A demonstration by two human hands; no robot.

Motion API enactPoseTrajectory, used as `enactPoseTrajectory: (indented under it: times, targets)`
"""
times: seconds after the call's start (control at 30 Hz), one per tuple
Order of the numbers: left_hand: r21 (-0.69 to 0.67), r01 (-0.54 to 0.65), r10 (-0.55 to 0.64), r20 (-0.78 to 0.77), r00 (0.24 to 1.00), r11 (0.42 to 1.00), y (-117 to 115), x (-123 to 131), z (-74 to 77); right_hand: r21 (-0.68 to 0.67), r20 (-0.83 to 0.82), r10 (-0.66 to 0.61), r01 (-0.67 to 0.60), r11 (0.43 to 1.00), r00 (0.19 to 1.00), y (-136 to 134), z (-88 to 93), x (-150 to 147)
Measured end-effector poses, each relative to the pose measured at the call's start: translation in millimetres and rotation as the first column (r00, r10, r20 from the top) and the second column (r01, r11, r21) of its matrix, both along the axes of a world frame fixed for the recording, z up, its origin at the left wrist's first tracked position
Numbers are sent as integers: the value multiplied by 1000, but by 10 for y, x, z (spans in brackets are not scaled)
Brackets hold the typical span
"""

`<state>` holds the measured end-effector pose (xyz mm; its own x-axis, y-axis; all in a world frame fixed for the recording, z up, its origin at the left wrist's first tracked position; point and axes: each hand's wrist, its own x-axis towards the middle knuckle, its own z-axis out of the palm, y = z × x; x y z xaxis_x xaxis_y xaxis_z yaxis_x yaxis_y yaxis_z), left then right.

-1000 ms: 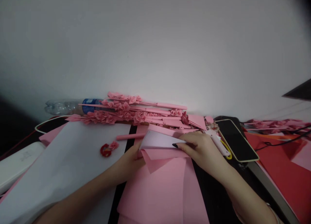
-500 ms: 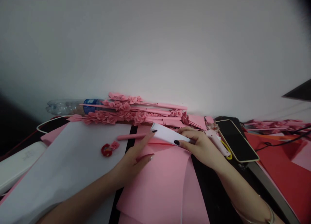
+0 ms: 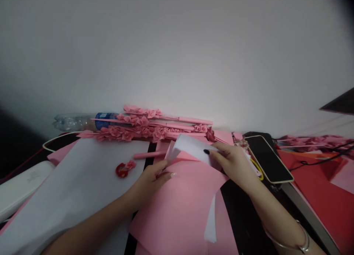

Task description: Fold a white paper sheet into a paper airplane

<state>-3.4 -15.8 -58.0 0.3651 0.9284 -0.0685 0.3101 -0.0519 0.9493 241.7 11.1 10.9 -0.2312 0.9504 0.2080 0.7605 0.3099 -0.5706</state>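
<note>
Firmly pinched in the right hand, between thumb and fingers, a folded sheet of paper, white side up and raised off the pink beneath. Beside it, the left hand, loosely curled, with fingertips at the sheet's lower corner; any actual hold there impossible to tell. Under both hands, a broad pink sheet with a white sliver showing, spread across a black tabletop. Further left, a pink paper stick and a small red-and-pink paper rose, the rose on a large white sheet. Along a white wall, pink paper roses on stems and a plastic bottle with a blue label. Off to the right, a dark-screened phone and red paper.
</note>
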Motion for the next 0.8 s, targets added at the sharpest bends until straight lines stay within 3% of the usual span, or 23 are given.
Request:
enactPoseTrajectory:
  times: [0.07,0.13,0.23,0.3,0.4,0.53,0.63,0.73,0.8]
  targets:
    - [-27,-2,3,31,1000,1000,0,-5,3,147,11,-76,73,986,997,13,47,94]
    - [-18,-25,25,40,999,1000,5,-19,10,296,-48,-175,182,938,983,10,114,214]
    - [17,-130,130,19,991,991,21,-50,24,428,-200,-346,400,811,917,-29,251,419]
    - [29,-209,207,47,977,978,32,-70,44,420,-330,-414,525,740,848,-70,352,552]
    - [-1,-272,268,178,947,962,47,-101,105,253,-519,-392,575,778,760,-126,473,732]
    - [-81,-362,368,314,875,929,84,-185,228,-102,-623,-430,476,873,653,-179,526,975]
    - [-93,-401,403,400,823,911,123,-293,332,-330,-571,-524,408,851,632,-221,503,1117]
    - [-91,-438,423,494,760,894,146,-406,442,-462,-476,-493,269,845,728,-246,419,1083]
    - [-93,-479,455,513,728,873,146,-466,508,-520,-398,-324,80,850,858,-239,310,938]
